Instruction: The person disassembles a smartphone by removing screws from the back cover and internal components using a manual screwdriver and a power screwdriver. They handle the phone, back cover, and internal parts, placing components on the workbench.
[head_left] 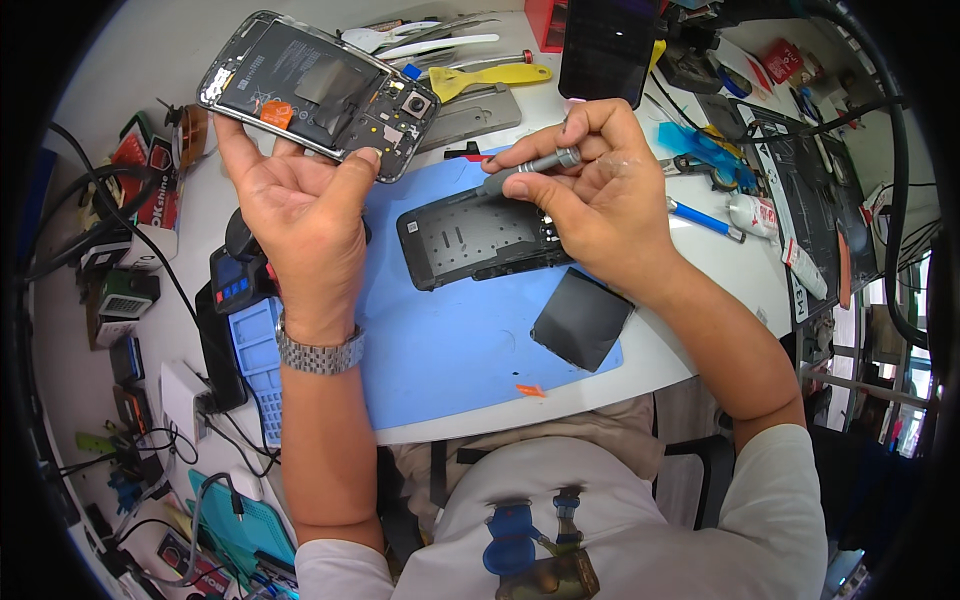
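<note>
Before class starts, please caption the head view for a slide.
Left hand holds an opened phone; right hand holds a grey tool over a blue mat.

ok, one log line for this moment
left hand: holds opened phone | right hand: holds grey tool | black shell: lies on blue mat

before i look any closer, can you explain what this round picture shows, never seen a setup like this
There is no machine here: these are a person's own bare hands. The one picture comes from a wide fisheye camera worn on the head, looking down, so straight edges bend. The left hand holds an opened black phone with its insides exposed. The right hand holds a slim grey cylindrical tool. On the flat blue mat lie a shallow black rectangular shell and a dark square panel.
</note>
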